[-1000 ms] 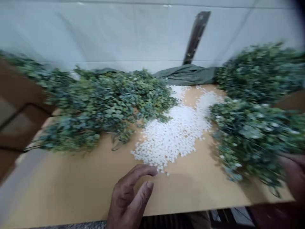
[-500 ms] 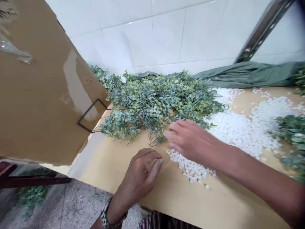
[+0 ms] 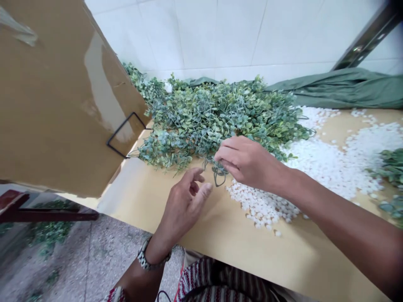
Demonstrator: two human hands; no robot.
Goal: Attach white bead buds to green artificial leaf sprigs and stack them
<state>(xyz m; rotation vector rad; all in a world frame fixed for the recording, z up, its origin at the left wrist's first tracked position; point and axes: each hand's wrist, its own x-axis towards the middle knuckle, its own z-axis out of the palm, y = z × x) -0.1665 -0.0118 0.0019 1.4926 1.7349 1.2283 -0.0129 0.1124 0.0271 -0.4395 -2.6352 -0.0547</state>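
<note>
A pile of artificial green leaf sprigs (image 3: 201, 117) lies across the back of the tan tabletop. At its front edge my right hand (image 3: 242, 161) is closed, its fingertips pinched on a leaf sprig whose thin looped stem (image 3: 219, 177) shows just below them. Part of that sprig is hidden behind the fingers. Close by on the left, my left hand (image 3: 185, 195) has its thumb and fingers apart with nothing between them. Small white plastic pieces (image 3: 264, 205) are scattered under and beside my right forearm.
A large cardboard sheet (image 3: 63, 96) stands at the left, with a bent black wire bracket (image 3: 126, 134) by its lower edge. More white pieces (image 3: 327, 167) and another leaf clump (image 3: 393, 167) lie to the right. Green cloth (image 3: 346, 88) runs along the tiled wall.
The view has swung left. My right hand has gone from the right-hand leaf clump to the left pile and closed on a sprig there. My left hand has moved up closer to it.
</note>
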